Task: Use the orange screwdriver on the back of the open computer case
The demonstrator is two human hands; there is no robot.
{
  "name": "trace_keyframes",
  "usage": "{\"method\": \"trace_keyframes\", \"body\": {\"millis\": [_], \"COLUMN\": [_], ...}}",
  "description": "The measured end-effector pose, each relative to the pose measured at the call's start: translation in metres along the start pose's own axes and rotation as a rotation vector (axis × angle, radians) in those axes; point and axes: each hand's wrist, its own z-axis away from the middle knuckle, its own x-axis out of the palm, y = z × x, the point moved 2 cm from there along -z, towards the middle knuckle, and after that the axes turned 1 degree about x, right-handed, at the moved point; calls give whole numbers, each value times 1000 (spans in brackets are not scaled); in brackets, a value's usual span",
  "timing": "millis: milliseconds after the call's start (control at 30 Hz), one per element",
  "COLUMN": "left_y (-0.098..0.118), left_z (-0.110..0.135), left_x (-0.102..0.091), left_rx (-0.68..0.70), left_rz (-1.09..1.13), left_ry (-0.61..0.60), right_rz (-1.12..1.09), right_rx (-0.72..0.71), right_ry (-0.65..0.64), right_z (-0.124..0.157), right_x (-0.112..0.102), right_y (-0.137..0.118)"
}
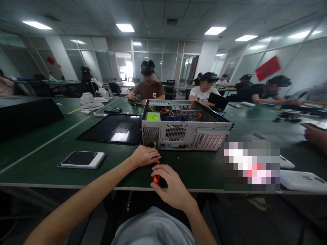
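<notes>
jointly left hand [144,156] and right hand [171,186] hold an orange screwdriver [156,178]

The screwdriver [156,177] in the lower middle of the frame has a bright orange handle; the computer case [178,134] at the centre is silver-grey, its back dotted with small round holes in a grid; inside it sit a lime-green label [152,116] and orange wires [166,111]; the table [38,163] is dark green with thin pale lines; the side panel [112,131] left of the case is glossy black; the tablet [82,159] at lower left is black with a white rim; a banner [268,68] at upper right is red.
</notes>
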Motion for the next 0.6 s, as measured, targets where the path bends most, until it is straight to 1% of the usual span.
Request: {"method": "trace_keyframes", "body": {"millis": [267,500,600], "left_y": [0,2,1], "left_z": [-1,-3,-3], "left_x": [0,-2,-1], "left_rx": [-11,57,44], "left_rz": [-9,-9,-18], "left_ry": [1,81,63], "right_rz": [-7,-73,-77], "right_rx": [15,67,85], "right_ry": [-24,-6,-9], "right_z": [0,1,1], "right_x": [0,0,0], "right_y": [3,6,6]}}
